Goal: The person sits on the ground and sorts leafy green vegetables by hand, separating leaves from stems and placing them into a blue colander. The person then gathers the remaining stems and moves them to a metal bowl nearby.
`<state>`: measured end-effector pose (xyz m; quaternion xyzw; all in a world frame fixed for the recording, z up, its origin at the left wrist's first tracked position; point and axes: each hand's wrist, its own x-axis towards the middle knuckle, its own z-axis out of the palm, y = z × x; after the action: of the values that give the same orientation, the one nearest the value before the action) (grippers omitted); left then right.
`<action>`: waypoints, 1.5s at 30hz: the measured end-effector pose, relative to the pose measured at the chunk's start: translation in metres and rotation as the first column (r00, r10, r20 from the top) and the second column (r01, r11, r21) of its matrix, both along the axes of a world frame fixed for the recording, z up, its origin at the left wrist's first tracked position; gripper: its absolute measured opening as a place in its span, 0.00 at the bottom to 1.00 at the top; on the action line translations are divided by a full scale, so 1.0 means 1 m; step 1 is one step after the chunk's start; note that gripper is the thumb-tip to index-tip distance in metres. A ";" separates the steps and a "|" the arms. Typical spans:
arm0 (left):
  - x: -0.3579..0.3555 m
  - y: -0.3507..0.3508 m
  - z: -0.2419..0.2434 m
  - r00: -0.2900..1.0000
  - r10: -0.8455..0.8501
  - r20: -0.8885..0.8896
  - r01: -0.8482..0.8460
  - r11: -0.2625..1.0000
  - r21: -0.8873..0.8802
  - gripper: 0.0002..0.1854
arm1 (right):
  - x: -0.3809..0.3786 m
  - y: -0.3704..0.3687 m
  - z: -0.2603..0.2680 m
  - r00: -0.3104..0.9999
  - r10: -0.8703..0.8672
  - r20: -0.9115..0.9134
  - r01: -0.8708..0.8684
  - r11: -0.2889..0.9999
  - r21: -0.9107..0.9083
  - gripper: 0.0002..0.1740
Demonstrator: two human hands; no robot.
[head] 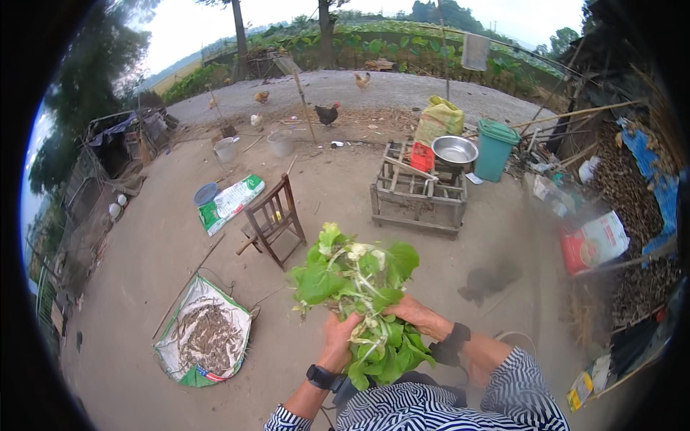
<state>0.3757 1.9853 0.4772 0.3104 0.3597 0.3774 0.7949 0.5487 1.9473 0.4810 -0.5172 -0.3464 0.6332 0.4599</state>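
A large bunch of leafy greens (372, 301), with pale stems and some yellowed leaves, is held up in front of my body. My left hand (339, 336) grips its left side, the fingers partly hidden by leaves. On the right side my right hand (415, 313) is closed around the stems, its fingertips hidden behind them. A dark band circles each wrist. Beyond the greens, a little to the left, stands a small wooden chair (275, 221). Lower left on the ground lies an opened white-and-green sack (202, 334) bearing dry plant bits.
A wooden frame (418, 202) carries a metal basin (454, 150) and a red basket (422, 157); a green bin (493, 151) stands beside it. A long stick (188, 285) lies by the sack. Chickens (326, 113) roam farther off. Dry leaves (625, 188) are heaped at right.
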 end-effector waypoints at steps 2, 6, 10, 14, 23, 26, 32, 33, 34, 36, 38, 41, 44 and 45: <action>0.015 0.052 0.003 0.997 -0.054 -0.047 0.054 0.998 -0.011 0.24 | 0.016 0.043 0.002 0.997 -0.025 -0.070 0.024 1.000 -0.014 0.25; 0.057 0.143 0.006 0.993 -0.118 0.013 0.119 0.992 -0.046 0.27 | 0.057 0.123 0.003 0.992 -0.106 -0.069 0.105 0.994 -0.019 0.25; 0.102 0.241 -0.003 0.989 -0.139 0.038 0.139 0.990 0.007 0.27 | 0.102 0.221 -0.008 0.993 -0.114 -0.018 0.114 0.993 -0.003 0.25; 0.140 0.347 -0.009 0.990 -0.133 -0.039 0.134 0.991 0.020 0.24 | 0.140 0.327 -0.021 0.998 -0.064 -0.024 0.065 0.995 0.076 0.26; 0.184 0.552 0.002 0.999 0.037 -0.029 -0.036 0.998 0.052 0.22 | 0.190 0.556 -0.003 0.994 0.048 -0.098 -0.039 0.995 0.095 0.32; 0.195 0.615 0.004 0.998 0.052 -0.046 -0.049 0.997 0.063 0.22 | 0.199 0.626 -0.010 0.995 0.064 -0.075 -0.056 0.993 0.105 0.36; 0.218 0.768 -0.011 0.998 0.062 0.012 -0.063 0.997 0.046 0.24 | 0.221 0.784 -0.031 0.993 0.050 -0.110 -0.034 0.990 0.136 0.37; 0.227 0.796 -0.013 0.998 0.063 0.027 -0.064 0.997 0.042 0.24 | 0.228 0.810 -0.031 0.992 0.045 -0.119 -0.027 0.989 0.148 0.37; 0.234 0.822 -0.016 0.998 0.057 0.042 -0.056 0.998 -0.020 0.24 | 0.235 0.831 -0.030 0.999 0.014 -0.052 -0.007 0.990 0.140 0.34; 0.253 0.872 -0.020 1.000 0.016 -0.022 -0.016 1.000 -0.010 0.23 | 0.257 0.871 -0.027 1.000 -0.019 -0.023 0.020 0.997 0.075 0.33; 0.273 0.915 -0.025 0.997 -0.028 -0.071 0.027 0.999 -0.018 0.22 | 0.276 0.902 -0.027 0.998 -0.049 -0.047 0.050 0.999 0.014 0.32; 0.307 0.974 -0.030 0.997 -0.079 0.009 0.080 0.996 -0.025 0.22 | 0.305 0.951 -0.031 0.989 -0.135 -0.055 0.131 0.989 -0.061 0.31; 0.334 1.036 -0.039 0.994 -0.108 0.017 0.109 0.992 -0.057 0.23 | 0.328 1.009 -0.041 0.977 -0.215 -0.018 0.214 0.975 -0.054 0.29; 0.341 1.057 -0.043 0.993 -0.119 0.010 0.119 0.990 -0.073 0.24 | 0.336 1.030 -0.045 0.978 -0.208 0.010 0.208 0.976 -0.063 0.29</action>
<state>0.7170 3.0423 0.4345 0.3005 0.3518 0.3168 0.8280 0.8848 2.9769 0.4363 -0.5662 -0.2706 0.5914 0.5064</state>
